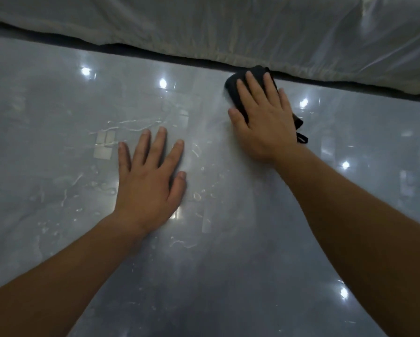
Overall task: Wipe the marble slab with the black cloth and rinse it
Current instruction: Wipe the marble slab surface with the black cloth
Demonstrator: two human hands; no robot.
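Note:
A glossy grey marble slab fills most of the view, with water streaks and droplets near its middle. My right hand lies flat with straight fingers on a folded black cloth, pressing it onto the slab close to the far edge. Part of the cloth sticks out behind the hand at the right. My left hand rests flat on the wet slab, fingers spread, to the left of and nearer than the cloth.
White plastic sheeting hangs over the slab's far edge, just beyond the cloth. A dark gap runs under the sheeting. Ceiling lights reflect in the slab.

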